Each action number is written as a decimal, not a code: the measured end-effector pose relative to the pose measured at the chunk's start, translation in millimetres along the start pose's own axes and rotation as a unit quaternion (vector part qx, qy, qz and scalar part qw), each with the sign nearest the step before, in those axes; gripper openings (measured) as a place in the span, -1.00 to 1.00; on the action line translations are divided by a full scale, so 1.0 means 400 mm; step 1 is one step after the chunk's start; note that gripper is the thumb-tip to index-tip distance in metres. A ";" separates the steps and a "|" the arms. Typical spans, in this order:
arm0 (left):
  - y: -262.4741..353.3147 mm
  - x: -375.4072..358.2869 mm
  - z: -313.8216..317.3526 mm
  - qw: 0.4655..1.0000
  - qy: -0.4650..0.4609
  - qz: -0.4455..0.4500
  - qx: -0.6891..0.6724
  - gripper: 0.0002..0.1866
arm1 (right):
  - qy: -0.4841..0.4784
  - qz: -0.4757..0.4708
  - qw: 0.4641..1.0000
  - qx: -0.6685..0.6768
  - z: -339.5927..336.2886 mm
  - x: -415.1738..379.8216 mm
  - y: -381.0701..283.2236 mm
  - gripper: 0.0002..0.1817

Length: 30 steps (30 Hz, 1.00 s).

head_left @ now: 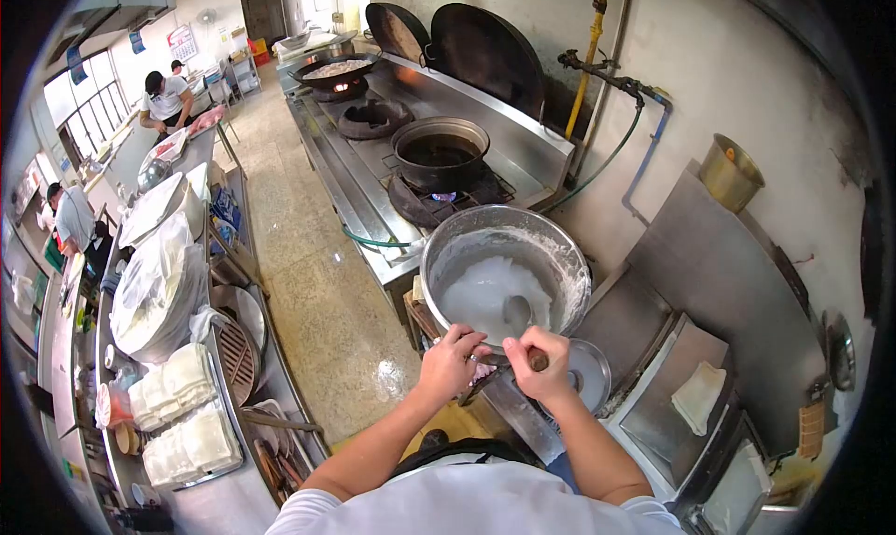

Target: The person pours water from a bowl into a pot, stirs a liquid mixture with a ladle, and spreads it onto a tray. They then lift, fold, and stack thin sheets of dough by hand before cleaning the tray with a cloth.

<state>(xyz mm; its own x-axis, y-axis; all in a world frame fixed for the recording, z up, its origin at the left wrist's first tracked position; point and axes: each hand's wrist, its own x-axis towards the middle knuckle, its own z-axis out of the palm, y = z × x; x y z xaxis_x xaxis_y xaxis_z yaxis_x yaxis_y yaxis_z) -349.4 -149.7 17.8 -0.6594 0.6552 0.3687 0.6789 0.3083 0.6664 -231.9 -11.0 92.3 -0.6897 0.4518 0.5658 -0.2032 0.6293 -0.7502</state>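
A large steel mixing bowl (571,255) stands in front of me, holding a white, milky batter (485,288). White residue coats its inner wall. My left hand (450,359) has its fingers curled over the bowl's near rim. Wrapped round a wooden-ended handle, my right hand (541,362) holds a ladle (517,311), whose scoop rests in the batter near my side. Part of the ladle's handle is hidden by my fingers. Just right of the bowl sits a smaller metal basin (590,372).
Beyond the bowl, a dark pot (439,152) stands over a lit burner, with a wok (336,70) further back. At left, a shelf counter carries stacked white sheets (187,442) and a plastic-covered tub (154,292). A person (168,96) works at the far counter.
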 end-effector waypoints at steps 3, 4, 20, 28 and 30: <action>0.000 0.000 0.004 1.000 0.006 0.001 0.003 -0.76 | 0.059 0.055 0.995 0.060 -0.015 0.004 0.005 -0.67; -0.001 -0.001 0.005 1.000 0.004 -0.001 -0.001 -0.76 | 0.080 0.068 0.992 0.077 -0.015 0.004 0.022 -0.67; -0.010 -0.001 0.012 1.000 -0.001 0.001 -0.011 -0.71 | 0.093 0.082 0.982 0.140 -0.022 0.010 0.058 -0.70; -0.008 0.002 0.005 1.000 0.012 0.022 -0.016 -0.68 | 0.014 -0.008 0.999 0.032 -0.024 -0.010 0.090 -0.66; -0.016 0.002 0.012 0.999 0.020 0.032 -0.007 -0.67 | 0.009 0.028 0.999 0.042 -0.045 0.009 0.037 -0.66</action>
<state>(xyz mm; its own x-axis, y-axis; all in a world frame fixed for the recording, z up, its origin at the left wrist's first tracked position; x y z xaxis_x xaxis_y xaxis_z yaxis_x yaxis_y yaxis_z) -352.6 -147.8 10.7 -0.6272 0.6448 0.4368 0.7163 0.2572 0.6487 -224.8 11.4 89.5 -0.6895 0.4971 0.5268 -0.2224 0.5469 -0.8071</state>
